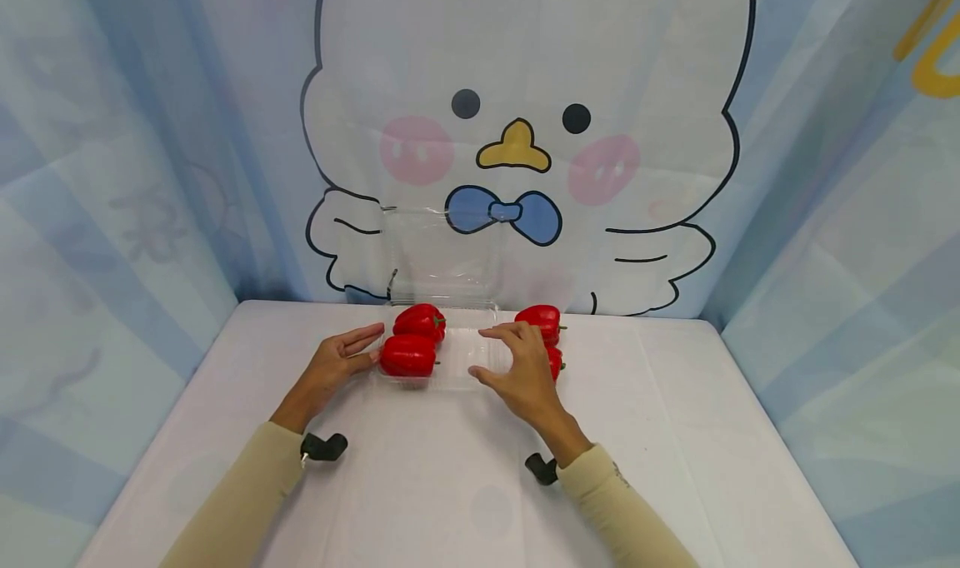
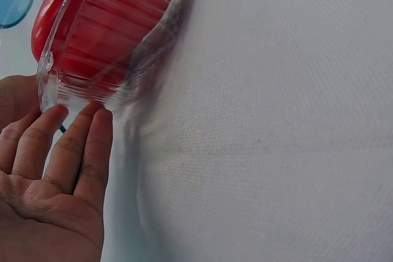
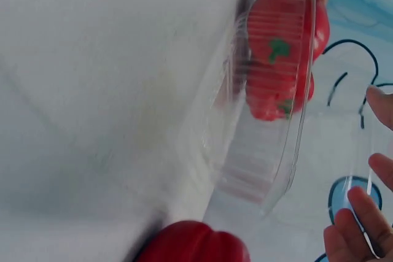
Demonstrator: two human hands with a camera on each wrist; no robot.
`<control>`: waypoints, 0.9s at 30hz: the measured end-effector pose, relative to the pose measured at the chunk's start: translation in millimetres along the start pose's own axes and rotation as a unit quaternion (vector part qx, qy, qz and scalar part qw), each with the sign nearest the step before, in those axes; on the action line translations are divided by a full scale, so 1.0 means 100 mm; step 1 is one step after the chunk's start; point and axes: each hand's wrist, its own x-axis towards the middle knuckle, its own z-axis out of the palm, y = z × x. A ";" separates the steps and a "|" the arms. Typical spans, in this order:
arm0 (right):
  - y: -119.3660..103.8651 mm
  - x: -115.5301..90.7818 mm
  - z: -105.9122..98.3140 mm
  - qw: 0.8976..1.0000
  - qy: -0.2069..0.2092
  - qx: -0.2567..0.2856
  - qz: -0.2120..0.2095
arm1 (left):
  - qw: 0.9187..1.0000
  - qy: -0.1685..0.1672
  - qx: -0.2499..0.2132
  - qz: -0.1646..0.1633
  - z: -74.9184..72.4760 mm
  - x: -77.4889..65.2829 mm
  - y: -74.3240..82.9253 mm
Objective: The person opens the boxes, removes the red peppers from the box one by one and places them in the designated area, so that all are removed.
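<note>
A clear plastic clamshell box [image 1: 457, 376] stands on the table with its lid [image 1: 442, 256] raised at the back. Two red bell peppers [image 1: 407, 356] lie side by side in its left half, green stems pointing right. At the box's left wall is my left hand [image 1: 339, 366], its fairly straight fingertips [image 2: 98, 115] right at the clear plastic. My right hand [image 1: 521, 372] hovers over the box's right side, thumb and fingers apart with nothing between them. Beyond that hand are two more red bell peppers [image 1: 538, 321], the nearer one partly hidden behind it.
A white cloth covers the table [image 1: 465, 485]. Close behind the box hangs a curtain [image 1: 637, 268] with a cartoon bird, and curtains also flank both sides. Dark wrist cameras [image 1: 324, 446] sit by the cuffs of the beige sleeves.
</note>
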 end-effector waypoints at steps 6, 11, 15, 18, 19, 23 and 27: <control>-0.11 0.04 0.13 1.000 -0.015 0.008 0.003 | 1.000 0.001 -0.004 0.001 -0.01 0.01 -0.02; -0.17 0.06 0.24 0.999 -0.033 0.011 0.009 | 1.000 0.001 -0.005 0.000 -0.01 0.02 -0.02; -0.22 0.08 0.33 0.999 -0.048 0.022 0.008 | 1.000 0.000 -0.006 0.004 0.00 0.01 -0.01; -0.23 0.09 0.40 0.998 -0.057 0.025 0.005 | 1.000 -0.002 -0.008 0.007 0.00 0.01 -0.01; -0.24 0.10 0.43 0.998 -0.060 0.026 0.005 | 1.000 -0.002 -0.009 0.008 0.00 0.01 -0.01; -0.25 0.12 0.53 0.997 -0.071 0.030 0.008 | 1.000 -0.002 -0.014 0.010 0.00 0.02 -0.02; -0.27 0.14 0.63 0.996 -0.079 0.030 0.020 | 1.000 -0.003 -0.014 0.010 -0.01 0.02 -0.03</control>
